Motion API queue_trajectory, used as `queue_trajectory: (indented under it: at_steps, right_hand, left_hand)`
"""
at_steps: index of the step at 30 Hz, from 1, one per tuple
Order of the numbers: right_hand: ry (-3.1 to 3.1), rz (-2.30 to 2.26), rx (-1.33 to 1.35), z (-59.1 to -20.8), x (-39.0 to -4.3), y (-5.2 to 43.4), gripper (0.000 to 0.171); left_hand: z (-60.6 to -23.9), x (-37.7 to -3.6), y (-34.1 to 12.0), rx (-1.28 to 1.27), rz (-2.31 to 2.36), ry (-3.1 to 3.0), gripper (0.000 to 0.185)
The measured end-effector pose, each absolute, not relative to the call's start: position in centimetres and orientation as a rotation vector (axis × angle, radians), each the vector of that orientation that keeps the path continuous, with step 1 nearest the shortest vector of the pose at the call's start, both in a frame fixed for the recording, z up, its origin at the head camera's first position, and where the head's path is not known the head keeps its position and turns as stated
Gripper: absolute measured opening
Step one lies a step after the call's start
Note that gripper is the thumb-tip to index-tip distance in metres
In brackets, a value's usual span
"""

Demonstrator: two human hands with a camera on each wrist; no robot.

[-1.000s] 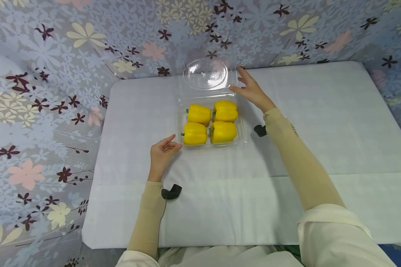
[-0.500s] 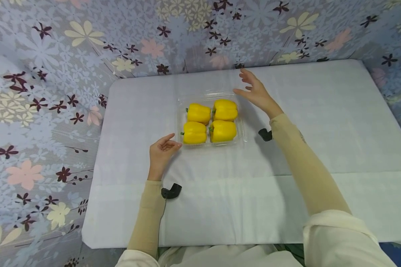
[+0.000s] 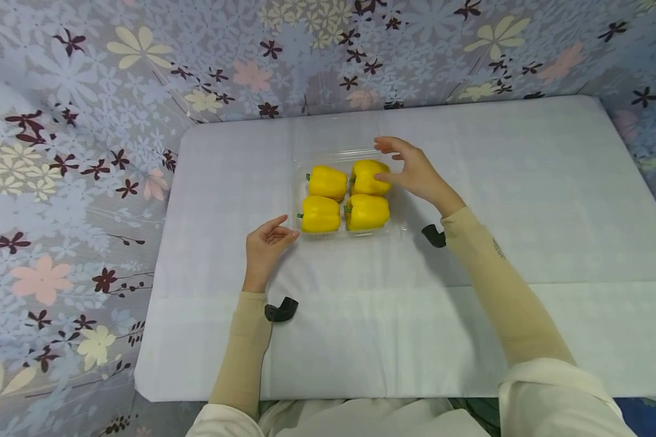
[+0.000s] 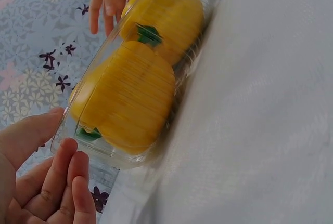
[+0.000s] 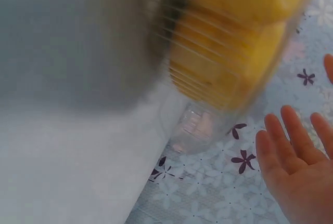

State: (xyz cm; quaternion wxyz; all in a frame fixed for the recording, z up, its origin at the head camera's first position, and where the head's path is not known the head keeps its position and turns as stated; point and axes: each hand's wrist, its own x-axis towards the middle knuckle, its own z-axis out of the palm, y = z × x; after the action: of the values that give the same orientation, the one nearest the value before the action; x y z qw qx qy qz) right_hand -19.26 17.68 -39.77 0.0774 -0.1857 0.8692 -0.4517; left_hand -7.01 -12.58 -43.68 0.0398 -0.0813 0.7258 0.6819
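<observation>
A clear plastic clamshell box (image 3: 350,235) holds several yellow bell peppers lying on their sides, green stems to the left. At its front left corner my left hand (image 3: 265,247) pinches the rim between thumb and fingertips; the box corner lies between them in the left wrist view. My right hand (image 3: 418,176) hovers at the back right, its thumb overlapping the back right yellow bell pepper (image 3: 363,176) in the head view. Nothing is between its spread fingers (image 5: 291,141). The lid (image 3: 333,121) is folded back behind the box, its outline faint.
White cloth covers the table (image 3: 503,340). Behind and to the left rises a flower-patterned wall covering (image 3: 208,54). Black wrist mounts (image 3: 281,309) stick out from both sleeves.
The lid has tipped back from raised to lying low behind the box. My right hand has left it, drawn right, then come down and forward to the back right pepper. My left hand stays put.
</observation>
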Motion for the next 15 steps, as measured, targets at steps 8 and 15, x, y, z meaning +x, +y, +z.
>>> queue_trajectory:
  at_steps: [8,15]
  right_hand:
    - [2.579,-1.241,-0.557,-40.9,-18.7,17.4,0.071]
    - [2.598,-1.131,-0.593,-41.9,-19.0,17.4,0.073]
  left_hand:
    - [-43.6,-7.0,-12.6,-0.252,2.1,2.222,0.047]
    - [-43.6,-7.1,-12.6,-0.251,2.094,2.226,0.048]
